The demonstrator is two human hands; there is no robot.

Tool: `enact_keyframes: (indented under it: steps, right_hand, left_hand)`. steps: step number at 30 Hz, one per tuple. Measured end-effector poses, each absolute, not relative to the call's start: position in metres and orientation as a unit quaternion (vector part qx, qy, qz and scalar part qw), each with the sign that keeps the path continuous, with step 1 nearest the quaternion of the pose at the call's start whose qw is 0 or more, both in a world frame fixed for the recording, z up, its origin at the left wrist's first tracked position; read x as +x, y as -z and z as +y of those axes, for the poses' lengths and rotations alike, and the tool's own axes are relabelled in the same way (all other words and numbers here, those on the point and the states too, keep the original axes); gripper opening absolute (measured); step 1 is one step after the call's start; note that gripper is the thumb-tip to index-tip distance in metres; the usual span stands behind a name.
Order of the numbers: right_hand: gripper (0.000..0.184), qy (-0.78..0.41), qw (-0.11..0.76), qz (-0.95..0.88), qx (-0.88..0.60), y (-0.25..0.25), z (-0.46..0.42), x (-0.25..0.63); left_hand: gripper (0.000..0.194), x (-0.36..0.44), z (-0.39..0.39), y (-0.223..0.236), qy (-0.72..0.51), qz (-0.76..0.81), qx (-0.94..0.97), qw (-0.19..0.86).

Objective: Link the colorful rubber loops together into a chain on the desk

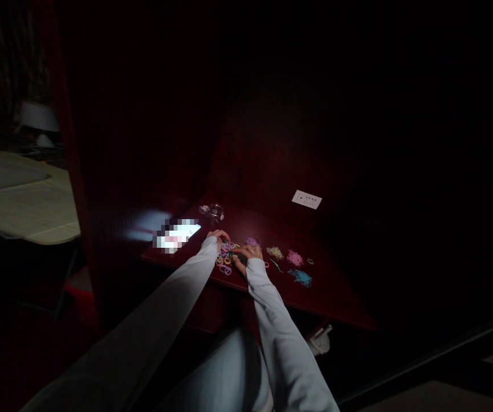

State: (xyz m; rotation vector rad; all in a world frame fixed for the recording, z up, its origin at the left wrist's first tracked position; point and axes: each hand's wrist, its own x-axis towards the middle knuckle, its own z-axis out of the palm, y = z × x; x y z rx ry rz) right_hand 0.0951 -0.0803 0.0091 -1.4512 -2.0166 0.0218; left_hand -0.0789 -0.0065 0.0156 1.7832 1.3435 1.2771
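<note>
My left hand (219, 235) rests at the far left edge of a loose heap of small coloured hair ties (226, 261), its fingers curved over the heap and apparently loose. From the right, my right hand (249, 255) reaches into the same heap with thumb and fingers apart. No hair tie is visibly gripped in either hand, though the fingertips are small and dim. Beside my right hand lie sorted piles: purple bands (252, 242), yellow bands (275, 252), pink bands (295, 258) and blue bands (301, 278). A few green bands (276, 265) lie between them.
A lit phone (177, 236), partly pixelated, lies left on the dark red table (332, 297). Behind it is a clear object (216, 212). A socket plate (307, 199) is on the back panel. A pale table (23, 197) stands beyond the left partition. The surroundings are very dark.
</note>
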Motion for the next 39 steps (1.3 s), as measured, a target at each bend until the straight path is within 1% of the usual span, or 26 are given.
enact_keyframes:
  steps: [3,5,11,16,26,28,35,39]
  right_hand:
    - [0.017,-0.013,0.330,-0.752,-0.571,-0.006,-0.071,0.086]
    - [0.015,-0.014,0.326,-0.755,-0.569,-0.003,-0.066,0.081]
    - [0.017,-0.013,0.306,-0.734,-0.606,-0.001,-0.062,0.074]
    - [0.017,-0.014,0.298,-0.737,-0.607,-0.001,-0.061,0.074]
    - [0.013,-0.055,0.330,-0.711,-0.618,0.007,-0.053,0.081]
    - [0.015,-0.062,0.346,-0.703,-0.619,0.008,-0.052,0.082]
    - [0.025,-0.083,0.449,-0.655,-0.603,0.012,-0.049,0.086]
    - [0.023,-0.083,0.497,-0.627,-0.594,0.011,-0.051,0.086]
  left_hand:
    - [0.031,-0.077,-0.006,-0.018,-0.467,0.510,0.665,0.282]
    - [0.032,-0.076,-0.005,-0.017,-0.463,0.514,0.665,0.281]
    - [0.033,-0.073,-0.005,-0.014,-0.463,0.517,0.665,0.275]
    - [0.031,-0.070,-0.003,-0.014,-0.467,0.522,0.658,0.277]
    - [0.027,-0.071,-0.009,-0.020,-0.467,0.518,0.661,0.276]
    - [0.027,-0.071,-0.010,-0.020,-0.466,0.520,0.661,0.275]
    - [0.025,-0.072,-0.010,-0.020,-0.459,0.515,0.672,0.269]
    - [0.022,-0.072,-0.013,-0.021,-0.463,0.511,0.675,0.260]
